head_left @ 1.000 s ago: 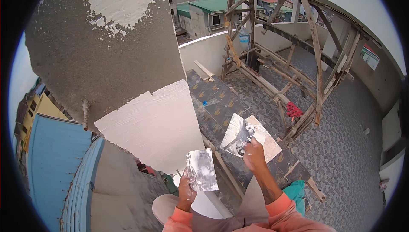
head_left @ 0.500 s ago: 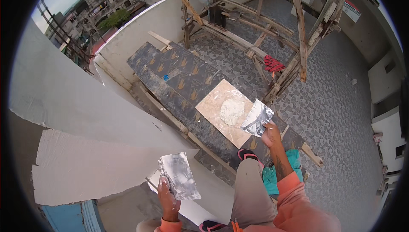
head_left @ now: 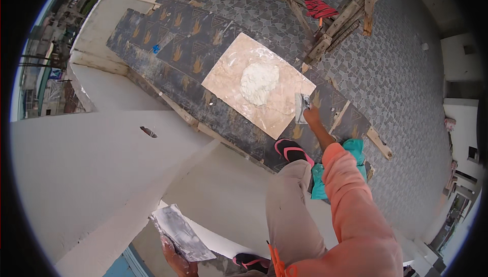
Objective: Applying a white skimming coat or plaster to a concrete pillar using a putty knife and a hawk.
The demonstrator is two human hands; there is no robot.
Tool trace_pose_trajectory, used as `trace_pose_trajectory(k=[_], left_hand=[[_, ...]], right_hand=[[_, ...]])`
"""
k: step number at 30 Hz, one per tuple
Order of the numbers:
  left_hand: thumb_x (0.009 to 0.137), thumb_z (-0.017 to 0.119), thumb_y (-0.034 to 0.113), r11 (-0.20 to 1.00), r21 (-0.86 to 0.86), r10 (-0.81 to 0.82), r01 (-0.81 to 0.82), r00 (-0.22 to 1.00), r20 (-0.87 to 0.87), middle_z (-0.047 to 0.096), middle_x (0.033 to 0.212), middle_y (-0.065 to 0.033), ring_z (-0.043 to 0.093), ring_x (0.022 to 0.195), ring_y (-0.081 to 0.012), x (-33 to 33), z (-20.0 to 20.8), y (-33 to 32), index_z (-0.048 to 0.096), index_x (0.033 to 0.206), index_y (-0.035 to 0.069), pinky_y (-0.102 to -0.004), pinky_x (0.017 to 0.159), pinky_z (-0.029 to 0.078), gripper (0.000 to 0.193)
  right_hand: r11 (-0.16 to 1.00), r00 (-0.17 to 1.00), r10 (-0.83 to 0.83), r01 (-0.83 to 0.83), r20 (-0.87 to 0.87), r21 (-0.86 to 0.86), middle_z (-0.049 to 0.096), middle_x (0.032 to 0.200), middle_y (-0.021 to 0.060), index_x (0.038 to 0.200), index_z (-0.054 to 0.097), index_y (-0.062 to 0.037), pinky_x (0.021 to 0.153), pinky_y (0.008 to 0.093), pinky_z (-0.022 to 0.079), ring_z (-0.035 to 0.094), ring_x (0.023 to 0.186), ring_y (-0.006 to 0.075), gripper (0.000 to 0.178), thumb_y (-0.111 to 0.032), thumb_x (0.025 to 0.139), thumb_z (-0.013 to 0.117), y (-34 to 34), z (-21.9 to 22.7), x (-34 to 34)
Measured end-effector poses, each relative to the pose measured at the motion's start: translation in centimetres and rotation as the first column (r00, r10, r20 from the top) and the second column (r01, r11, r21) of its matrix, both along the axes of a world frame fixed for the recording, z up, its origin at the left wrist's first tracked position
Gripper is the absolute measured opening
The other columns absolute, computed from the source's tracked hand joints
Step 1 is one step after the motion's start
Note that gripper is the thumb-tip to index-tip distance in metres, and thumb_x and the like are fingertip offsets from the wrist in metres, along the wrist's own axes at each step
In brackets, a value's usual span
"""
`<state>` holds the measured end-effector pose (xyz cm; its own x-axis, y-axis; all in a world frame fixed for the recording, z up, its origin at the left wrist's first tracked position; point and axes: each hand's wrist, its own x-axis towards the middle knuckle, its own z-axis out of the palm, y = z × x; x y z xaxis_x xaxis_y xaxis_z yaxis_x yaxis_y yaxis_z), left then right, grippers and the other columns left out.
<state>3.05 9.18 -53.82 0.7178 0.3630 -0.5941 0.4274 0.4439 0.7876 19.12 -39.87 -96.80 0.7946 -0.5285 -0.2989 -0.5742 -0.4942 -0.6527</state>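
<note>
My right hand grips a metal plastering trowel by its handle, low over the right corner of a tan square board. Whether the blade touches the board I cannot tell. A mound of whitish plaster paste sits on the board, to the left of the trowel. At the lower left, my left hand is closed on a second flat metal blade, smeared with white paste. Its fingers are partly hidden behind the blade.
The board lies on dark printed plywood planking. My sandalled foot stands beside it, near a teal plastic bag. A white wall rises at left. Timber scaffolding with a red-black cloth stands beyond, over patterned floor.
My right hand has reached forward and down with its trowel toward the board. My left hand has shifted lower and leftward with its blade. The view has tipped downward.
</note>
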Motion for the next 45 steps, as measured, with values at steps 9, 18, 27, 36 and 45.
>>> trace_pose_trajectory(k=[9, 18, 27, 36, 45], left_hand=[[0.097, 0.051, 0.023, 0.857, 0.503, 0.074, 0.108, 0.942, -0.328, 0.054, 0.128, -0.0111, 0.053, 0.109, -0.0201, 1.3, 0.1, -3.1, 0.037, 0.142, -0.002, -0.0316, 0.092, 0.044, 0.053], [0.1, 0.04, 0.03, 0.847, 0.517, 0.375, -0.124, 0.829, -0.415, 0.049, 0.135, -0.011, 0.051, 0.115, -0.0252, 0.9, -2.2, -3.4, 0.038, 0.143, 0.004, -0.0379, 0.097, 0.043, 0.05], [0.099, 0.045, 0.025, 0.59, 0.73, 0.021, 0.344, 0.898, -0.44, 0.055, 0.124, -0.0212, 0.056, 0.105, -0.0292, 1.1, -2.2, -5.8, 0.047, 0.131, -0.008, -0.0396, 0.09, 0.048, 0.047], [0.1, 0.042, 0.031, 0.917, 0.398, 0.22, -0.032, 0.872, -0.438, 0.049, 0.137, -0.0121, 0.053, 0.117, -0.0254, 3.2, -2.6, -6.6, 0.035, 0.144, 0.003, -0.0385, 0.095, 0.047, 0.053], [0.099, 0.051, 0.031, 0.972, 0.234, 0.104, -0.019, 0.929, -0.354, 0.05, 0.137, -0.0158, 0.052, 0.12, -0.0245, 7.3, -3.0, -8.6, 0.033, 0.144, -0.001, -0.0378, 0.102, 0.043, 0.058]], right_hand=[[0.952, 0.988, -0.156, 0.147, 0.012, 0.27, 0.064, 0.073, 0.0184, 0.1, 0.061, 0.004, 0.053, 0.0389, 0.049, 0.065, 0.061, 0.027, 0.033, -0.008, 0.071, 0.051, -2.1, -6.1, 9.6], [0.947, 0.989, -0.141, 0.124, 0.036, 0.296, 0.06, 0.067, 0.013, 0.095, 0.06, 0.0112, 0.048, 0.0392, 0.042, 0.057, 0.054, 0.0186, 0.033, -0.01, 0.071, 0.054, -6.6, -10.0, 15.4], [0.845, 0.994, 0.096, -0.112, 0.058, 0.523, 0.059, 0.071, 0.0072, 0.117, 0.057, 0.0039, 0.051, 0.0338, 0.044, 0.054, 0.057, 0.0149, 0.041, -0.008, 0.077, 0.052, -2.2, -12.9, 18.9], [0.345, 0.986, -0.129, 0.143, -0.104, 0.928, 0.059, 0.112, 0.006, 0.131, 0.049, -0.0023, 0.09, 0.0329, 0.043, 0.054, 0.097, 0.0194, 0.046, 0.001, 0.085, 0.049, -2.8, -13.2, 15.3], [0.052, 0.949, -0.313, -0.034, 0.049, 0.998, 0.056, 0.13, 0.0096, 0.139, 0.043, -0.0039, 0.106, 0.041, 0.039, 0.053, 0.119, 0.0248, 0.054, 0.008, 0.086, 0.04, 0.1, -5.6, 13.4]])
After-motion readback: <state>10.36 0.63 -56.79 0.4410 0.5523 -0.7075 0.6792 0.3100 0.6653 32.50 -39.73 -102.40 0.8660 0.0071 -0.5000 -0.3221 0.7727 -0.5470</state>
